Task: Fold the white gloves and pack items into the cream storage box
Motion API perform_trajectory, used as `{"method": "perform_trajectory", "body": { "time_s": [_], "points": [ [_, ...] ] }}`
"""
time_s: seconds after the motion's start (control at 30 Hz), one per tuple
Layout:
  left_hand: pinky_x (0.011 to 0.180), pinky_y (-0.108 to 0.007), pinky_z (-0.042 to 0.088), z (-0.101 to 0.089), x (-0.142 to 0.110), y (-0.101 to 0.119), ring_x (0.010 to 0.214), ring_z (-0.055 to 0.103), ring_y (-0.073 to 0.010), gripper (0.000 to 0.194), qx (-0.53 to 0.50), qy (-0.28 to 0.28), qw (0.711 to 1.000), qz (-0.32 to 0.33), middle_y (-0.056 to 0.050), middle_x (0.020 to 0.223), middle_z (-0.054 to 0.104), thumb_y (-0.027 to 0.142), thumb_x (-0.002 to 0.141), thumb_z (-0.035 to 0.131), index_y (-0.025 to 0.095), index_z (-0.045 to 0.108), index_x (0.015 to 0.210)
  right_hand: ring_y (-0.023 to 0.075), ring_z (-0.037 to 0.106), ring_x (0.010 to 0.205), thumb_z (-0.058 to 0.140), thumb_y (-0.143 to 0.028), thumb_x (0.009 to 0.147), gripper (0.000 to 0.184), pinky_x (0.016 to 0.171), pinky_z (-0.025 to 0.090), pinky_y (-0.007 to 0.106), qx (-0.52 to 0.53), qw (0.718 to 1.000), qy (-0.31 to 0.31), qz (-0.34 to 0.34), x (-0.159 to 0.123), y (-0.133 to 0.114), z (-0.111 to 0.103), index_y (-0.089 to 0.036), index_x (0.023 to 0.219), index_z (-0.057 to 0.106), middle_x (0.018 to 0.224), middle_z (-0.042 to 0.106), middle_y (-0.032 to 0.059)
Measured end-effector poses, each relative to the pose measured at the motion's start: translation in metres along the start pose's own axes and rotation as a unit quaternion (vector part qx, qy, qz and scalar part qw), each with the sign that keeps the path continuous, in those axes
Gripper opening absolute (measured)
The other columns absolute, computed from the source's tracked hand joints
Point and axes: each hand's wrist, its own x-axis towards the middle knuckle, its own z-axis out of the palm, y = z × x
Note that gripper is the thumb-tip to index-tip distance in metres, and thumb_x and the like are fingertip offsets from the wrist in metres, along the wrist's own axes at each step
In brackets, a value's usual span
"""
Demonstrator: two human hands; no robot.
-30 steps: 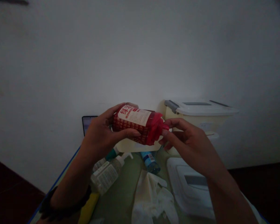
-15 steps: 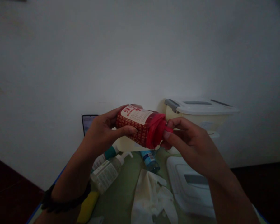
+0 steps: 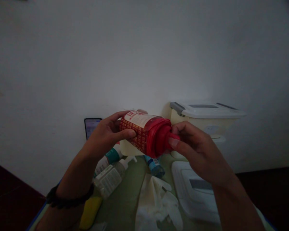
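Observation:
A red bottle (image 3: 142, 131) with a white label and a red cap (image 3: 162, 138) is held lying sideways above the table. My left hand (image 3: 106, 134) is wrapped round the bottle's body, thumb along the near side. My right hand (image 3: 195, 147) is closed on the cap end, thumb and fingers pinching the red cap. Both hands hover over the green table surface (image 3: 125, 202).
Under the hands lie a clear pump bottle (image 3: 110, 179), a teal-capped bottle (image 3: 109, 158), a blue bottle (image 3: 154, 165), a yellow object (image 3: 90, 211) and a crumpled white cloth (image 3: 156, 205). A lidded cream box (image 3: 207, 118) stands by the wall, a loose white lid (image 3: 195, 192) lies in front, a phone (image 3: 91, 126) leans behind.
The bottle has tilted so its cap end points more toward me and sits a little lower. My right hand has closed further over the cap.

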Motion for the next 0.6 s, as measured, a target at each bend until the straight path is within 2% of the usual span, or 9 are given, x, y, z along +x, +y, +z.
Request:
{"method": "perform_trajectory", "body": {
  "time_s": [0.13,0.27,0.4,0.6],
  "points": [
    [0.091,-0.033,0.055,-0.0039,0.0005,-0.0041,0.112,0.063,-0.0278,0.051,-0.012,-0.023,1.000,-0.006,-0.011,0.127,0.065,0.027,0.070,0.079,0.017,0.064,0.117,0.0070,0.048,0.064,0.056,-0.019,0.090,0.010,0.056,0.039,0.018,0.055,0.997,-0.045,-0.003,-0.0005,0.0010,-0.0004,-0.023,0.084,0.049,0.073,0.051,-0.0056],
    [0.088,-0.031,0.055,-0.0076,0.0006,-0.0085,0.111,0.064,-0.0278,0.053,-0.015,-0.032,0.999,-0.017,-0.011,0.126,0.065,0.032,0.071,0.077,0.017,0.063,0.119,0.0065,0.048,0.064,0.057,-0.018,0.089,0.011,0.056,0.039,0.017,0.119,0.990,-0.073,-0.009,-0.0015,0.0021,-0.0017,-0.022,0.083,0.049,0.071,0.049,-0.0058],
    [0.087,-0.033,0.056,-0.0065,0.0013,-0.0070,0.106,0.066,-0.0269,0.049,0.000,-0.007,1.000,-0.026,-0.011,0.121,0.068,0.032,0.070,0.078,0.017,0.065,0.115,0.0069,0.047,0.063,0.061,-0.021,0.087,0.012,0.055,0.039,0.017,0.147,0.986,-0.074,-0.004,-0.0013,0.0030,-0.0021,-0.022,0.082,0.050,0.071,0.049,-0.0053],
    [0.085,-0.033,0.056,0.0014,0.0017,-0.0040,0.097,0.069,-0.0248,0.054,-0.012,0.042,0.999,-0.019,-0.010,0.109,0.072,0.033,0.065,0.081,0.015,0.064,0.113,0.0078,0.055,0.063,0.062,-0.018,0.085,0.010,0.057,0.044,0.019,0.181,0.982,-0.061,-0.005,-0.0007,0.0037,-0.0016,-0.021,0.081,0.054,0.071,0.053,-0.0047]
  ]
}}
